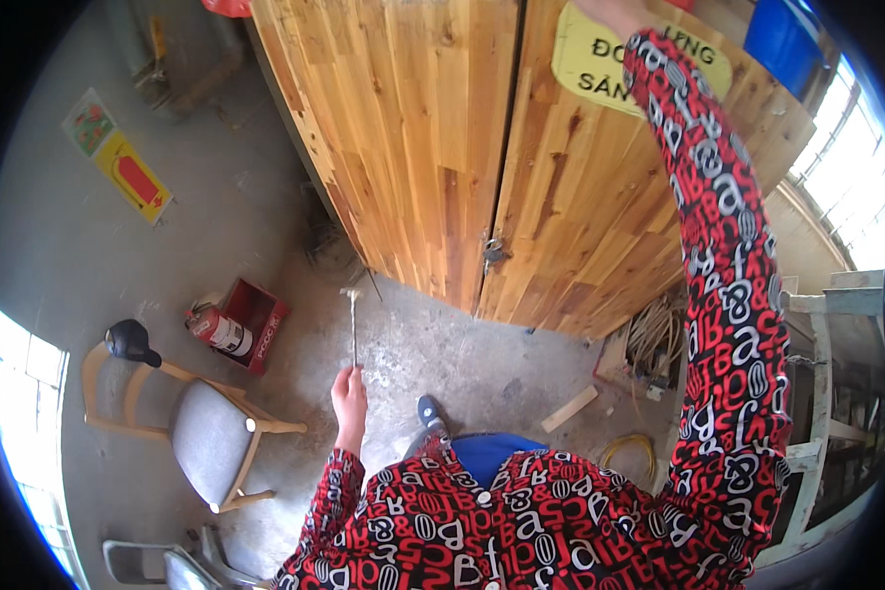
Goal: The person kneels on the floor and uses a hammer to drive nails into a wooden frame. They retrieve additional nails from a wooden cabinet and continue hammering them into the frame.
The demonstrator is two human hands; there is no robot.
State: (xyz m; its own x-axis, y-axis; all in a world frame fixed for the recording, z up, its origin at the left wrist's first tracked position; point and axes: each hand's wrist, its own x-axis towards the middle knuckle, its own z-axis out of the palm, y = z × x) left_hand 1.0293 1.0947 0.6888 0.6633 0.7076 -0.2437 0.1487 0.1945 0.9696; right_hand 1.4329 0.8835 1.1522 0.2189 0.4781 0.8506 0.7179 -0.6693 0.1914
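Observation:
My left hand (348,401) is closed round the lower end of a thin rod (354,329), which stands nearly upright with a small pale piece across its top. That piece is too small to name. My right arm is stretched far up across a wooden cabinet (413,128). At the upper edge of the picture my right hand (615,14) shows only in part, over a yellow sign (590,59) on the right door. Its fingers are cut off, so what they touch is hidden. A padlock (497,253) hangs low where the two doors meet.
To the left stand a fire extinguisher (214,329) with a red box (256,324) and a chair with a grey seat (211,442). A metal rack (811,393) is close on my right. A wood offcut (569,409) and a yellow coil (629,454) lie on the floor.

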